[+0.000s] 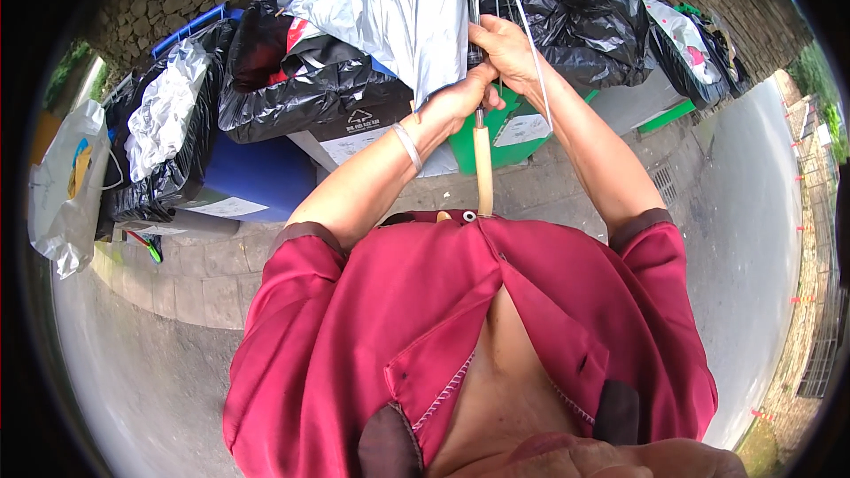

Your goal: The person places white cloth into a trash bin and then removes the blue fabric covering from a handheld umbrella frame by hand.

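A silver umbrella (403,13) stands upright in front of me, its fabric hanging loose to the left and thin ribs showing to the right. My left hand (467,96) is closed on the metal shaft, just above the pale handle (482,164), which points down toward my chest. Higher up, my right hand (509,51) grips the shaft area, with its fingers partly hidden behind the umbrella. One bent white rib (534,53) passes in front of my right wrist. The umbrella's top runs out of the picture.
Lined bins stand in a row ahead: a blue bin (252,173), a grey one and a green bin (505,146). Black bags (567,13) drape over them. A white bag (66,186) hangs far left. Stone paving (208,274) meets the grey road (744,257).
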`<action>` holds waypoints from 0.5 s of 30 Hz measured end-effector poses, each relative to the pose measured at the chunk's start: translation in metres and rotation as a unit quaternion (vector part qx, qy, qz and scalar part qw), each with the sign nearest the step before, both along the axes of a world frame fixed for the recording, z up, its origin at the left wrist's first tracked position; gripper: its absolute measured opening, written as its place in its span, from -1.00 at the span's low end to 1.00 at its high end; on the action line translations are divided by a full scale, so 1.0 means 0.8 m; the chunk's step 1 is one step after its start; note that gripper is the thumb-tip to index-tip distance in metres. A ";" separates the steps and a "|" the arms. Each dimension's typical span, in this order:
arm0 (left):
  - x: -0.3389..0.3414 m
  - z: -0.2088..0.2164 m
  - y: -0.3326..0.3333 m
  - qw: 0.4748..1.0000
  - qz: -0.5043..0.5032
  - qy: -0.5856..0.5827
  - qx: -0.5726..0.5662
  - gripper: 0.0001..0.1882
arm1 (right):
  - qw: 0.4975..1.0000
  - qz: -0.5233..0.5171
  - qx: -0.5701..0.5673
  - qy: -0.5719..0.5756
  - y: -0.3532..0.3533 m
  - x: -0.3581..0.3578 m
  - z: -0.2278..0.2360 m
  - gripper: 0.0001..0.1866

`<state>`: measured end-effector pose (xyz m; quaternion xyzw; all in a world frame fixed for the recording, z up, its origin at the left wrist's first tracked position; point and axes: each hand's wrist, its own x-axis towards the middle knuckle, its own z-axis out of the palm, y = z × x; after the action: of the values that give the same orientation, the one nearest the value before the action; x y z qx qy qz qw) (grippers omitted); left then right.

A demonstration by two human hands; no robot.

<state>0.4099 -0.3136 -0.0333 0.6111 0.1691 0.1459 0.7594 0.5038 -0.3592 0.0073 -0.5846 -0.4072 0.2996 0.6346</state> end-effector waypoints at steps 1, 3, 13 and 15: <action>0.000 -0.010 0.003 1.000 0.006 0.004 0.006 -0.71 | 0.993 0.078 -0.025 0.081 0.000 -0.003 0.012 -0.79; 0.002 0.002 -0.010 1.000 -0.003 0.006 -0.005 -0.76 | 0.981 0.131 0.049 0.132 0.015 0.022 0.015 -0.74; -0.023 -0.004 -0.012 0.998 -0.039 0.024 -0.042 -0.79 | 0.994 0.029 0.004 0.103 0.030 -0.015 0.022 -0.90; -0.046 -0.015 -0.027 0.996 -0.065 0.058 -0.025 -0.67 | 0.996 0.020 0.006 0.086 0.025 -0.022 0.029 -0.85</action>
<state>0.3731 -0.3348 -0.0456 0.6094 0.1765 0.0562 0.7710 0.4862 -0.3389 0.0302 -0.5445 -0.3641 0.3590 0.6649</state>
